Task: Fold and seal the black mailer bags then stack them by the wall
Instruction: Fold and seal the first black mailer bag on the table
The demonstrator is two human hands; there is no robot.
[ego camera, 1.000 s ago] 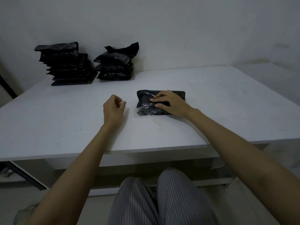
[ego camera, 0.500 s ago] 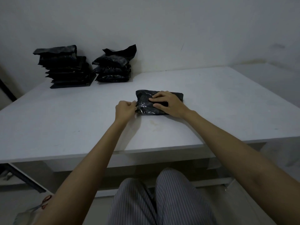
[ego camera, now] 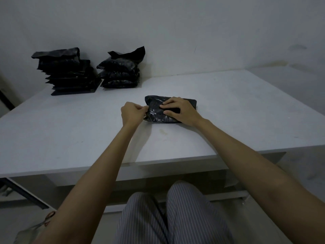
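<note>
A folded black mailer bag [ego camera: 155, 110] lies on the white table [ego camera: 228, 110] in front of me. My right hand [ego camera: 179, 110] lies flat on top of it, fingers spread and pressing down. My left hand [ego camera: 132, 112] is at the bag's left end, with fingertips and thumb pinching that edge. Two stacks of black mailer bags stand by the back wall: a taller left stack [ego camera: 68, 73] and a shorter right stack [ego camera: 121, 71] whose top bag has a raised flap.
The table's near edge [ego camera: 158, 160] runs just above my striped-trousered knees [ego camera: 175, 217]. A dark metal frame leg [ego camera: 22, 192] slants under the table at the left. The wall [ego camera: 193, 32] rises behind the stacks.
My left hand moved right from the bare table to the bag's left end and took hold of its edge. My right hand stayed pressing on the bag.
</note>
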